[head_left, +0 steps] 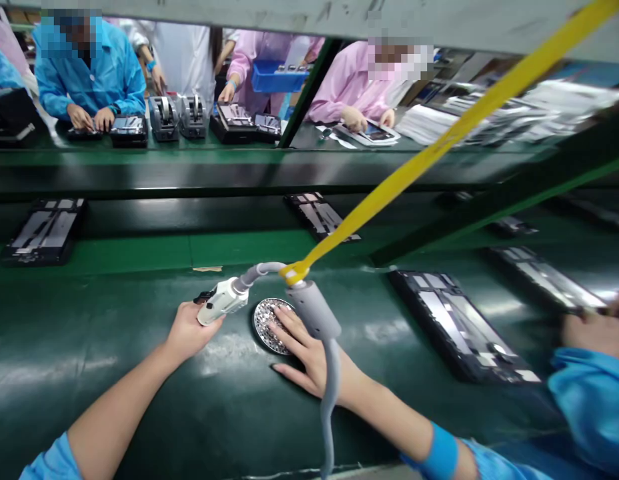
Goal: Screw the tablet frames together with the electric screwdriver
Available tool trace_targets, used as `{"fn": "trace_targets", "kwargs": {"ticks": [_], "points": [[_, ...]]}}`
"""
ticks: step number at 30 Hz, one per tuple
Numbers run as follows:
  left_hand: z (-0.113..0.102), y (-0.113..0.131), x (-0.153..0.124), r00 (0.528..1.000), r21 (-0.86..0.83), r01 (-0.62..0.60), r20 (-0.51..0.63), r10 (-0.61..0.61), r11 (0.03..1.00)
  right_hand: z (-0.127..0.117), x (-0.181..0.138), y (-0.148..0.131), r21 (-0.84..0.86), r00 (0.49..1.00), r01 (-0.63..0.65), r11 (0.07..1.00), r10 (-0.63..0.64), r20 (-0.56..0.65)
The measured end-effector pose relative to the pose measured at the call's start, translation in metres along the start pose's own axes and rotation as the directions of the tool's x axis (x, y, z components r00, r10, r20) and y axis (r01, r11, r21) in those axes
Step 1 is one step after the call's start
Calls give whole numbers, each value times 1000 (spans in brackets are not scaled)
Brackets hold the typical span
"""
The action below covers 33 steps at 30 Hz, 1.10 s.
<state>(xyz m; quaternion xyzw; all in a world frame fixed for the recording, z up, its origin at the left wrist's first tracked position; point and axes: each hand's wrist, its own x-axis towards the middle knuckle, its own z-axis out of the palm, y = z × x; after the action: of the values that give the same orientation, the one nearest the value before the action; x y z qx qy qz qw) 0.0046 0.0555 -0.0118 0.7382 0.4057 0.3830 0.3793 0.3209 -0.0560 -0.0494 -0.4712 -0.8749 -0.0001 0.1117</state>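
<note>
My left hand (192,331) is closed around a pale, boxy plug-like piece (223,301) on the end of a grey cable (331,393). The cable has a thick grey cylinder (315,311) and hangs from a yellow strap (389,183). My right hand (309,357) lies with fingers spread, its fingertips over a round dish (257,328) of small shiny metal bits, which look like screws. The thumb is apart from the fingers, beside the dish. The dish rests on the dark green work surface, and part of it is hidden under my fingers.
Black trays holding silvery parts lie to the right (462,327), at the back centre (322,217) and at the far left (44,230). A co-worker's hand (597,333) is at the right edge. A green post (489,200) slants across. Several people work at the bench opposite.
</note>
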Motion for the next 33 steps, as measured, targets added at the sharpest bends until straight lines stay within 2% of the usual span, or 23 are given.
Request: {"fn": "trace_targets", "kwargs": {"ticks": [4, 7, 10, 13, 16, 18, 20, 23, 26, 30, 33], "points": [[3, -3, -1, 1000, -7, 1, 24, 0, 1000, 2, -18, -15, 10, 997, 72, 997, -72, -25], [2, -3, -1, 1000, 7, -3, 30, 3, 1000, 9, -3, -21, 11, 994, 98, 995, -98, -47], [1, -4, -2, 1000, 17, -4, 10, 4, 1000, 11, 7, -12, -25, 995, 68, 997, -69, -78], [4, -4, -2, 1000, 18, 6, -15, -6, 1000, 10, -7, -3, -41, 994, 62, 997, -65, -88], [7, -4, -2, 1000, 13, 13, -18, -13, 1000, 11, -24, -6, -5, 994, 76, 997, -76, -80], [6, -3, -3, 1000, 15, 14, -10, -14, 1000, 12, -18, -12, 20, 994, 65, 998, -63, -88], [1, -3, -4, 1000, 18, 14, -4, -14, 1000, 13, 1, -16, 21, 992, 24, 999, -21, -123], [-7, -5, 0, 1000, 11, 14, -19, -14, 1000, 8, 28, -8, 37, 990, -63, 997, 67, -128], [-9, -8, 8, 999, -8, 23, -34, -23, 1000, -1, 23, 2, 39, 991, -105, 994, 108, -84], [-7, -6, 12, 999, -7, 46, -21, -46, 999, -11, -1, -16, 28, 993, -98, 995, 100, -61], [-9, -5, 12, 999, 28, 48, -24, -47, 998, -9, 8, -34, 48, 998, -46, 998, 48, -45]]}}
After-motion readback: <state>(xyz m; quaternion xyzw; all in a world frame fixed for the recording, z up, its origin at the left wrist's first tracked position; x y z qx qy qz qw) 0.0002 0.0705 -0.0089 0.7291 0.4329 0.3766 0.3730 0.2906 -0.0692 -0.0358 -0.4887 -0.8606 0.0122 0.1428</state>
